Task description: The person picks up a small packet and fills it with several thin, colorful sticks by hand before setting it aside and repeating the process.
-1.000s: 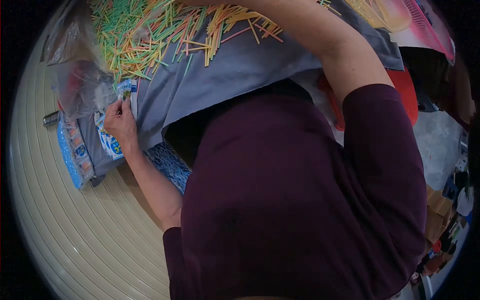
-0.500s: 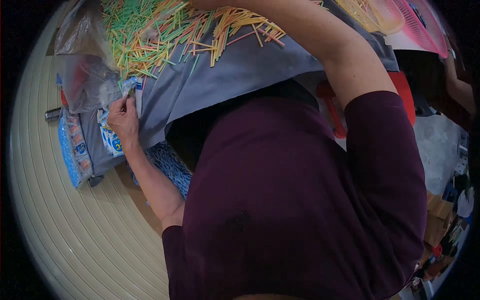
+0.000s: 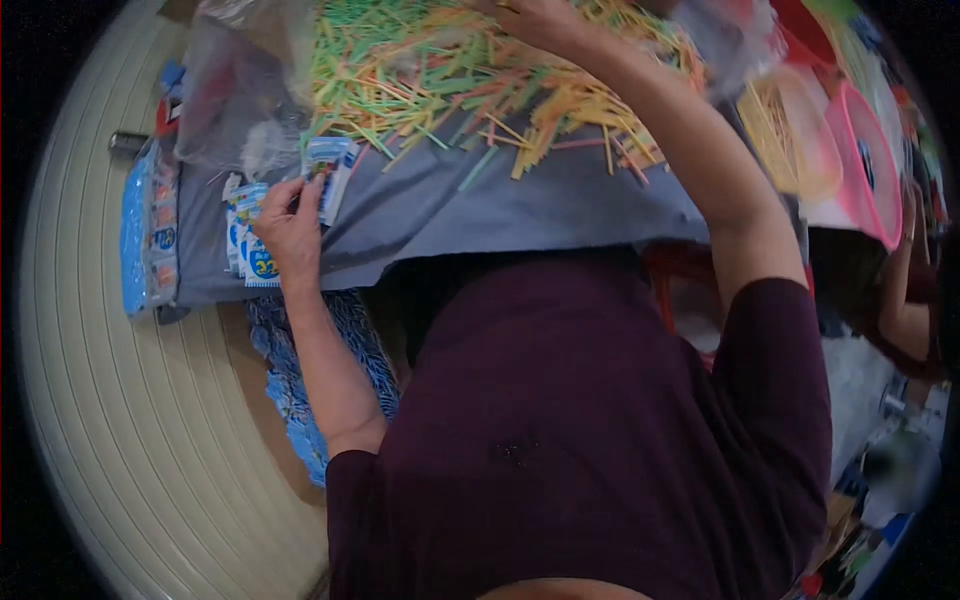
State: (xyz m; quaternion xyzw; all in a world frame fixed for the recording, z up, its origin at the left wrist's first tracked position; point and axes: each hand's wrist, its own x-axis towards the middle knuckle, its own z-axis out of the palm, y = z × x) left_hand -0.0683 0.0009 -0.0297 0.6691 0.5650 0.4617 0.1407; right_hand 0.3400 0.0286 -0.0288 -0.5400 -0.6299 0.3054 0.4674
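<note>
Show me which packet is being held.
The packet nearest the coloured sticks, pinched in the left hand; the other packets lie left of that hand.

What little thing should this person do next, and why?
Perhaps the right hand should pick up a few coloured sticks and bring them toward the small packet: that hand is over the pile, while the left hand holds the packet right beside it. I can't tell whether the packet is open.

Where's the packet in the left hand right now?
Head view, upper left: the packet is pinched by the left hand, over the grey cloth, just below the left end of the coloured stick pile.
</note>
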